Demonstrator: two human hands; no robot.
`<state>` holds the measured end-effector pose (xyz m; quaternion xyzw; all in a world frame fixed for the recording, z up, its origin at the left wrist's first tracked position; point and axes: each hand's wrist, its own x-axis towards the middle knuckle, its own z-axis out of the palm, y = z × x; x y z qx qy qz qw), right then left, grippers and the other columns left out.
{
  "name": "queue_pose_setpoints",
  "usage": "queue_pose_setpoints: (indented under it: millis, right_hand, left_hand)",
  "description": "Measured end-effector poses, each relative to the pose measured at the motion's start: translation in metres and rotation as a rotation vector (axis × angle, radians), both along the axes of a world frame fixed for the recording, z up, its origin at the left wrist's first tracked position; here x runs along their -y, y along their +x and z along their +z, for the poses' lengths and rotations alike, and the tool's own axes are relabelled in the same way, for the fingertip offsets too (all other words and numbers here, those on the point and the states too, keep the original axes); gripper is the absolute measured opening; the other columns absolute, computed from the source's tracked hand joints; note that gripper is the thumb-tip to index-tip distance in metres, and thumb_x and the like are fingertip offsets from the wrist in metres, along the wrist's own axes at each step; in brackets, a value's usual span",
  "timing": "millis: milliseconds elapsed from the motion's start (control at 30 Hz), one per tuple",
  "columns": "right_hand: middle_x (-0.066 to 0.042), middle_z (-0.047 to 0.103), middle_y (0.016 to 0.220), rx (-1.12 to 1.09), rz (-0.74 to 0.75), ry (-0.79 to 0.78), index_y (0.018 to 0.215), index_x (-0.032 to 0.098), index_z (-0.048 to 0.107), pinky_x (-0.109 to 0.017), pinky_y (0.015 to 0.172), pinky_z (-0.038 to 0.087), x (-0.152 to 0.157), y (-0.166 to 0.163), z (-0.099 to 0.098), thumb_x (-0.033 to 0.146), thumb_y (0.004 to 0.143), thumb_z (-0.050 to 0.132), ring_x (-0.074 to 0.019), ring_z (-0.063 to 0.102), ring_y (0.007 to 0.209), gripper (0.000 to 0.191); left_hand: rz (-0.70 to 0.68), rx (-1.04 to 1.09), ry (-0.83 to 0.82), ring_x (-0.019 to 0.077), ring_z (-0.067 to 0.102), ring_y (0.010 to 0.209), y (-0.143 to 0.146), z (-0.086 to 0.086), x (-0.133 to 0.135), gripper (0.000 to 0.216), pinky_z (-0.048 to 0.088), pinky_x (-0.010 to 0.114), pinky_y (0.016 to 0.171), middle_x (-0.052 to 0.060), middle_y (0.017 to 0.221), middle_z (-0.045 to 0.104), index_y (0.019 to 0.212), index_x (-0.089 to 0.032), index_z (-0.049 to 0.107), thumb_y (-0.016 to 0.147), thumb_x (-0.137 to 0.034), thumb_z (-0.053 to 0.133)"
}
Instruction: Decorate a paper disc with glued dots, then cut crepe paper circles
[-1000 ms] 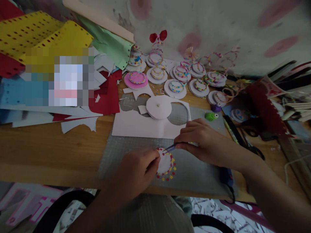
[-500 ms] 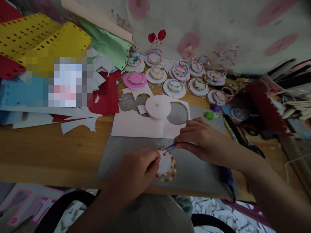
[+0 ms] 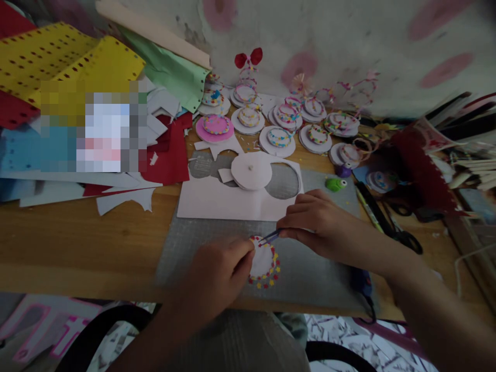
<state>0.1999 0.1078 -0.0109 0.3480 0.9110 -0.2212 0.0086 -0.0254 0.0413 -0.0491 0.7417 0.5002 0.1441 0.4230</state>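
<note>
Over the near half of the gray cutting mat (image 3: pixel 310 274), the person's left hand (image 3: pixel 223 274) pinches the left edge of a white disc (image 3: pixel 262 262) between thumb and fingers. The right hand (image 3: pixel 315 219) grips slim blue tweezers (image 3: pixel 274 235), their tips by a red star (image 3: pixel 260 245) near the disc's far edge; whether they have hold of it, one cannot tell. The likeliest slip lies there: tips squeezed too hard could flick the star away, and a sideways tug could drag its neighbors out of line. The left fingers hide part of the rim, so a crooked piece beneath them might go unnoticed.

The disc looks like smooth, matte card, edged with small red and yellow stars; a second arc of stars (image 3: pixel 271 282) curves along its near side. Toward the mat's far edge, a slightly glossy white card sheet (image 3: pixel 217 204) with rounded cut-outs lies under stacked round blanks (image 3: pixel 251 170). A rounded green figurine (image 3: pixel 335 184), apparently plastic, sits by the mat's far right corner.
</note>
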Motion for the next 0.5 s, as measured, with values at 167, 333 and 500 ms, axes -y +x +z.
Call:
queue_pose_setpoints:
  millis: [167, 333, 500]
  right_hand:
    - [-0.002, 0.068, 0.075, -0.017, -0.010, -0.017, 0.092, 0.022, 0.073, -0.035, 0.076, 0.031, 0.0001, -0.0007, 0.0021, 0.028, 0.096, 0.055, -0.0193, 0.059, 0.078, 0.019]
    - [-0.002, 0.068, 0.077, -0.018, -0.014, -0.010, 0.092, 0.022, 0.072, -0.035, 0.078, 0.030, 0.0002, 0.0002, 0.0020, 0.031, 0.097, 0.054, -0.0196, 0.058, 0.079, 0.021]
    - [-0.002, 0.068, 0.078, -0.015, -0.023, -0.026, 0.094, 0.021, 0.072, -0.035, 0.078, 0.032, 0.0006, -0.0004, -0.0004, 0.031, 0.097, 0.053, -0.0194, 0.059, 0.079, 0.021]
  left_hand:
    - [0.028, 0.000, 0.014, 0.0152, 0.058, 0.069, 0.0009, -0.0026, 0.0014, 0.019, 0.038, 0.026, 0.062, 0.001, 0.076, 0.065, 0.080, -0.019, 0.061, 0.091, -0.017, 0.045]
    - [0.033, 0.010, 0.017, 0.0145, 0.058, 0.068, 0.0004, -0.0018, 0.0027, 0.018, 0.037, 0.026, 0.061, 0.000, 0.074, 0.064, 0.079, -0.019, 0.061, 0.090, -0.016, 0.047]
    - [0.032, 0.002, 0.028, 0.0146, 0.058, 0.068, 0.0001, -0.0010, 0.0019, 0.018, 0.037, 0.026, 0.061, 0.000, 0.074, 0.064, 0.080, -0.018, 0.061, 0.090, -0.016, 0.046]
